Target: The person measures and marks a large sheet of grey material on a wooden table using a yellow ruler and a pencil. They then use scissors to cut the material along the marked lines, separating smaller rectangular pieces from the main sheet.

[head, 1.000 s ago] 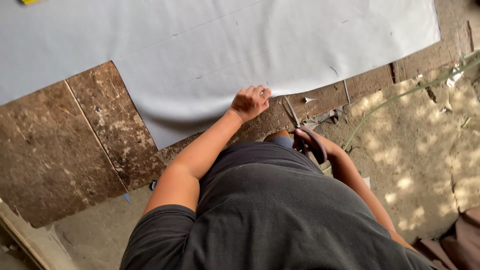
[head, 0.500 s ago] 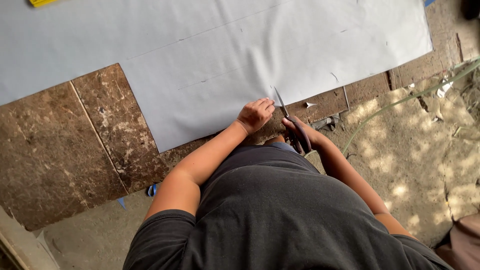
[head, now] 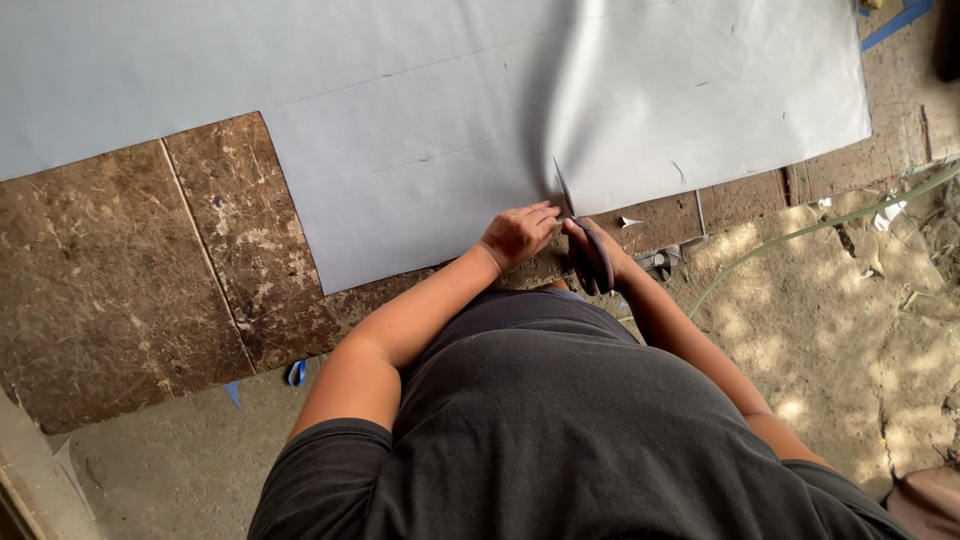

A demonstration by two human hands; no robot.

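1. Presently: left hand (head: 517, 235), fingers together, flat on the grey sheet (head: 420, 150) at its near edge.
2. Right hand (head: 592, 250), fingers closed through the scissors (head: 585, 240), blades entering that edge.
3. Sheet lies over worn boards (head: 120, 270).
4. Risk: a billowing sheet could pull the cut crooked.

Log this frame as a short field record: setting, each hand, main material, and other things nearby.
setting: worn wooden board surface outdoors, beside dirt ground
left hand: resting flat on the near edge of the grey sheet
right hand: gripping dark-handled scissors, blade tip at the sheet's edge
sheet: large, pale grey, lying on the boards, slightly lifted along a fold above the scissors
nearby: blue tape scraps at the board edge; thin green stem on the ground
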